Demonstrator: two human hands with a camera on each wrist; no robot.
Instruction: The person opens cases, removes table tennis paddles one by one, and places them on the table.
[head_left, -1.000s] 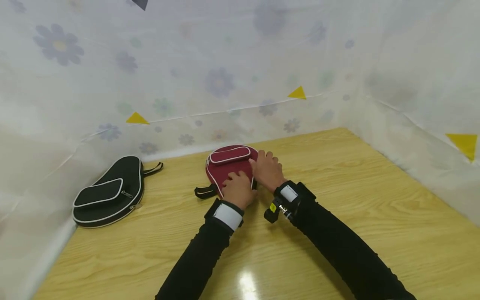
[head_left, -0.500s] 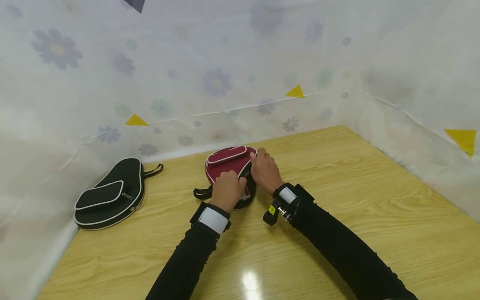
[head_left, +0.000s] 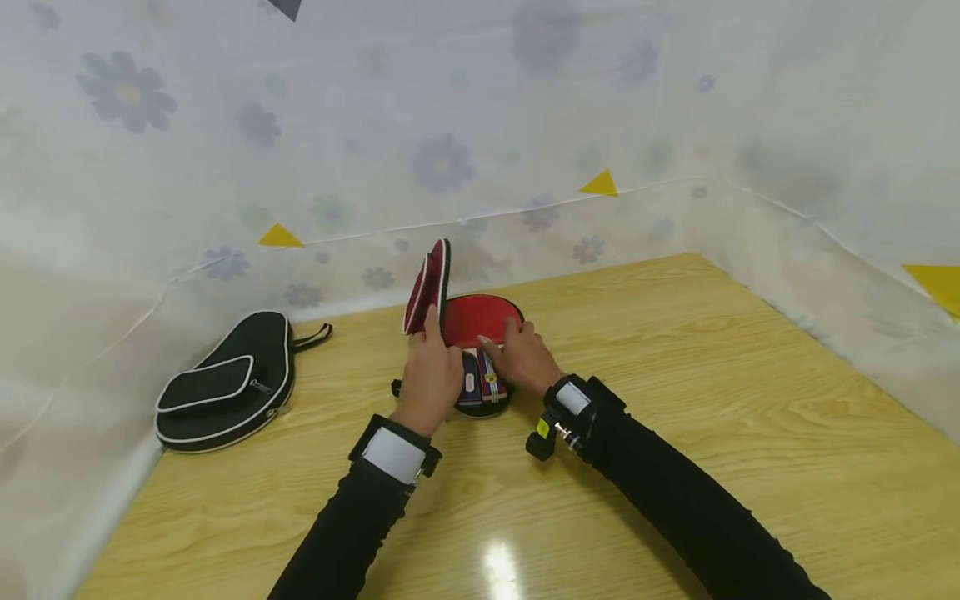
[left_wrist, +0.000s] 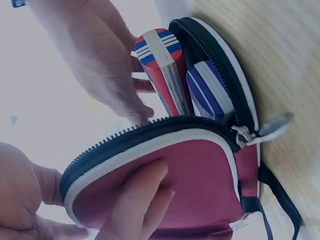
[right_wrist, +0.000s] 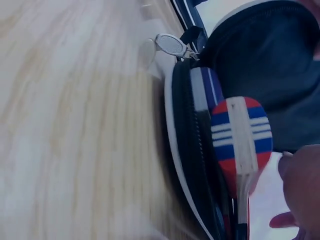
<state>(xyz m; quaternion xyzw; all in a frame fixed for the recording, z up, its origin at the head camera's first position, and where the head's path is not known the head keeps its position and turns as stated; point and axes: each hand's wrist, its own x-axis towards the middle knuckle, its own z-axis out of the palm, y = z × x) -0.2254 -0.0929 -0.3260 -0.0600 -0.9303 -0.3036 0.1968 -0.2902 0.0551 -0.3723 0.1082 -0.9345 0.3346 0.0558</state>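
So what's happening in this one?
A person's left hand holds up the flap of an unzipped maroon case on the wooden table. Inside show a red paddle face, a striped handle and a purple handle. The right hand is beside the striped handle; whether they touch is unclear. To the left, a black case lies flat, apparently closed.

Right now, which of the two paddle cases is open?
The burgundy case: its cover stands raised, and a red paddle shows inside. The black case, farther left, lies flat and closed.
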